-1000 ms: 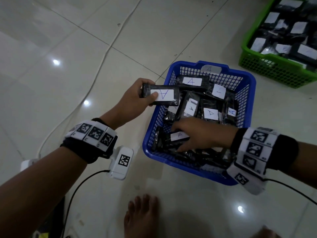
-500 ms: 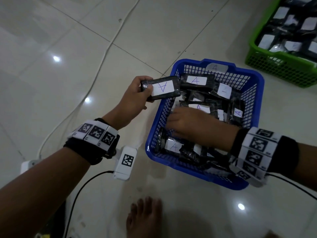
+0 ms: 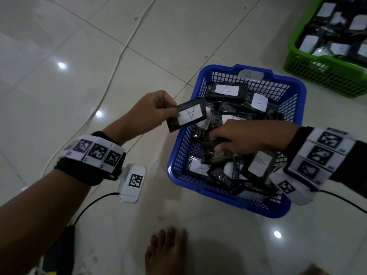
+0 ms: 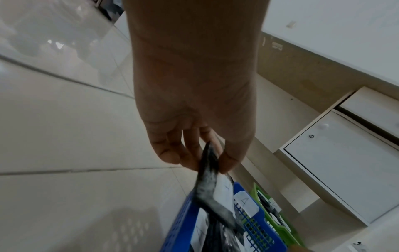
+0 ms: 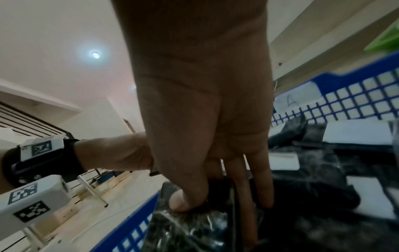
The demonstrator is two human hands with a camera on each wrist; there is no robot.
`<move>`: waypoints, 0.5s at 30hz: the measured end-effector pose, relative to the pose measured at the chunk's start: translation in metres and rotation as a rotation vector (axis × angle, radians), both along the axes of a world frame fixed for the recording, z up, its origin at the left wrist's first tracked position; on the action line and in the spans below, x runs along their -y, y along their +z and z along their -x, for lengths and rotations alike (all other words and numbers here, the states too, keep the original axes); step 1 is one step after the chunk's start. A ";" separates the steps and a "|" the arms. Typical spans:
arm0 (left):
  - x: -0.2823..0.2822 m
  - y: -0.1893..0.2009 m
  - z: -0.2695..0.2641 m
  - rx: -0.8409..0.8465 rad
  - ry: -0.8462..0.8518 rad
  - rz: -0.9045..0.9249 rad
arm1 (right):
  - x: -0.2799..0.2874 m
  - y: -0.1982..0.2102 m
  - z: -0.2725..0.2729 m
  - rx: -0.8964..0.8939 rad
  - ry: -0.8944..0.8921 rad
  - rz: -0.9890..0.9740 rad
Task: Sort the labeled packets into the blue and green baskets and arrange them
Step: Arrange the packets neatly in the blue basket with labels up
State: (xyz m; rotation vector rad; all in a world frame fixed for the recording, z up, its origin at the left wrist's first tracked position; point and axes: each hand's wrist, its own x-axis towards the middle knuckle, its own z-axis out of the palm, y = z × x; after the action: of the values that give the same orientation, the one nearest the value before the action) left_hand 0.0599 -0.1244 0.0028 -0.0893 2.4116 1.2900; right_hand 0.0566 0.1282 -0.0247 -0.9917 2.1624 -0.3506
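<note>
My left hand point(image 3: 168, 111) pinches a black packet with a white "A" label point(image 3: 188, 115) by its left end, tilted over the left rim of the blue basket point(image 3: 178, 155). In the left wrist view the left hand point(image 4: 207, 158) holds that packet point(image 4: 207, 184) edge-on above the blue basket point(image 4: 179, 230). The basket holds several black "A" packets in a loose heap. My right hand point(image 3: 220, 143) reaches into the heap, thumb and fingers closed on a black packet point(image 3: 210, 157). The right wrist view shows the right hand point(image 5: 211, 201) pinching this packet point(image 5: 187, 226).
The green basket point(image 3: 325, 74) with several labelled packets stands on the floor at the far right. A white cable point(image 3: 111, 80) runs across the tiles to the left. My bare foot point(image 3: 166, 253) is just in front of the blue basket. A white cabinet point(image 4: 345, 170) stands beyond the baskets.
My left hand has brought its "A" packet down and right, tilted, onto the basket's left rim. My right hand moved from the near packets to the middle of the heap and closed on one.
</note>
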 end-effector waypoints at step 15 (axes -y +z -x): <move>-0.043 0.015 -0.009 -0.133 -0.749 0.705 | -0.056 0.023 -0.002 -0.008 -0.346 0.082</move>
State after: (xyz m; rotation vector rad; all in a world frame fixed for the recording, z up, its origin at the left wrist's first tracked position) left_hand 0.0690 -0.0816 0.0173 0.6523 2.4996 0.1080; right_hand 0.0590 0.1844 -0.0019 -0.6581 2.3427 -0.6029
